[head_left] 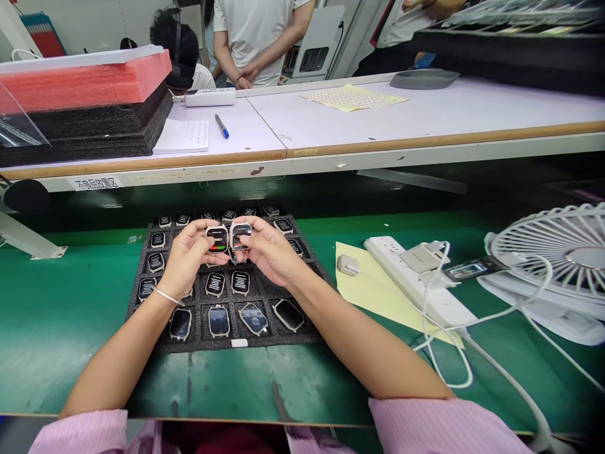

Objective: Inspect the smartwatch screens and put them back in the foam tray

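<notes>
My left hand (188, 255) grips a smartwatch (217, 237) without a strap, its lit screen showing a green and red bar. Close beside it, a second strapless smartwatch (241, 232) is pinched in my right hand (269, 249), with my thumb over part of its screen. Both are held above a black foam tray (222, 343) on the green bench. Rows of similar watch bodies fill many of its pockets; several show white text, while the front-row ones, such as this watch (218, 321), have dark screens. My hands hide part of the tray's middle.
Right of the tray are a yellow sheet (352, 290), a white power strip (401, 271) with chargers and loose cables, and a white fan (562, 265). A raised shelf (293, 126) crosses behind, carrying foam stacks (85, 113), a notepad (182, 137) and a pen (221, 126). People are beyond it.
</notes>
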The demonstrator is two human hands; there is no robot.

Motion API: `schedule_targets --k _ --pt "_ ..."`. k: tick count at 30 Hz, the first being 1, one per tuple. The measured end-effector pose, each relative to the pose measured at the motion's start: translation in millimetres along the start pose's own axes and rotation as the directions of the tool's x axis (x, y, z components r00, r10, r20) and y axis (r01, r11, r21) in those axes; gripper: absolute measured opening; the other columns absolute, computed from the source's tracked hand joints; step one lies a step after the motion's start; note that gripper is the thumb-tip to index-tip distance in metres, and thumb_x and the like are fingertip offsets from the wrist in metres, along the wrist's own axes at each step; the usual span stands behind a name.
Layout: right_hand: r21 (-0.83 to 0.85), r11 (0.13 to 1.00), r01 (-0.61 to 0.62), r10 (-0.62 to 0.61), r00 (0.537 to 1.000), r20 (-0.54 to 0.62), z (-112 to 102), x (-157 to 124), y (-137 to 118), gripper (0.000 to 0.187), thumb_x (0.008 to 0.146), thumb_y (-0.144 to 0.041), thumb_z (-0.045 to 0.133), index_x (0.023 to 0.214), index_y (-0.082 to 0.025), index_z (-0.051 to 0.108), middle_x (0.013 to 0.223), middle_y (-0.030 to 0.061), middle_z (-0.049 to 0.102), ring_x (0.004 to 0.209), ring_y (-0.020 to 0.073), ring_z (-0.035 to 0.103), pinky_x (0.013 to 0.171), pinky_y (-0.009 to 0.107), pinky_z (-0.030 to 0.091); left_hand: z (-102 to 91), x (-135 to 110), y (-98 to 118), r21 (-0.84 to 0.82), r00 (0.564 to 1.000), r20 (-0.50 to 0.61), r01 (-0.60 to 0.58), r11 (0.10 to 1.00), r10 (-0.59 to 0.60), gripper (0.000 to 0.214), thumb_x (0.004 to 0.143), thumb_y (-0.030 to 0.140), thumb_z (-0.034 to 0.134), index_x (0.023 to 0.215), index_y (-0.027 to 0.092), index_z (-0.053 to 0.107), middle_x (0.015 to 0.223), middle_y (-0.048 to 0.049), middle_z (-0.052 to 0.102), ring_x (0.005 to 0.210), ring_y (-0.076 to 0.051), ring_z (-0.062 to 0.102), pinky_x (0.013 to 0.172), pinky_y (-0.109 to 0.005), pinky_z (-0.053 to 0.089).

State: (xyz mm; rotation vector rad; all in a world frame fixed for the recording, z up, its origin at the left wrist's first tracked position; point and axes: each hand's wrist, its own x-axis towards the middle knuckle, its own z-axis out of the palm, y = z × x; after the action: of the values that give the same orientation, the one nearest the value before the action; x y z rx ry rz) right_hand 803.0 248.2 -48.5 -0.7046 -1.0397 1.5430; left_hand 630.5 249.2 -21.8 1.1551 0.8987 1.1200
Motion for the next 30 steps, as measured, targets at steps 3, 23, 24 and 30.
schedule_targets --k 3,23,24,30 --pt "0.009 1.000 0.006 -0.006 1.000 0.010 -1.0 1.0 1.9 0.036 0.072 -0.029 0.079 0.102 -0.022 0.061 0.083 -0.0034 0.063 0.057 0.0095 0.058 0.057 0.026 0.049 0.6 -0.4 0.2 0.022 1.000 -0.004 -0.004 1.000 0.005 0.034 0.071 0.025 0.070 0.102 0.016 0.058 0.087 0.0012 0.068 0.055 -0.014 0.071 0.057 -0.026 0.063" --pt "-0.006 1.000 0.008 -0.008 1.000 0.001 0.6 -0.1 4.7 0.049 0.074 -0.025 0.080 0.118 -0.026 0.059 0.098 0.0013 0.069 0.076 0.0150 0.067 0.072 0.030 0.054 18.0 -45.8 31.0 -0.078 0.972 0.220 -0.062 0.995 0.078 0.049 0.068 0.007 0.079 0.112 0.021 0.061 0.101 -0.0041 0.067 0.084 -0.012 0.068 0.073 -0.018 0.057" --pt "-0.014 1.000 -0.004 0.004 1.000 0.014 1.9 -0.8 4.0 0.053 0.074 -0.027 0.081 0.122 -0.027 0.058 0.103 0.0022 0.069 0.081 0.0161 0.068 0.076 0.032 0.055 21.0 -59.8 36.9 -0.172 0.929 0.368 0.017 0.985 0.049 0.052 0.067 0.007 0.081 0.113 0.023 0.062 0.098 -0.0032 0.067 0.082 -0.012 0.068 0.071 -0.017 0.056" --pt "-0.155 0.987 0.048 -0.024 0.988 0.151 15.0 -21.0 -12.1 0.051 0.079 -0.037 0.082 0.125 -0.028 0.061 0.097 0.0008 0.063 0.069 0.0117 0.063 0.069 0.028 0.055 20.3 -118.2 57.9 -0.259 0.663 0.744 0.403 0.878 -0.085 0.049 0.071 0.033 0.088 0.115 0.024 0.068 0.090 -0.0043 0.070 0.078 -0.014 0.069 0.073 -0.021 0.056"
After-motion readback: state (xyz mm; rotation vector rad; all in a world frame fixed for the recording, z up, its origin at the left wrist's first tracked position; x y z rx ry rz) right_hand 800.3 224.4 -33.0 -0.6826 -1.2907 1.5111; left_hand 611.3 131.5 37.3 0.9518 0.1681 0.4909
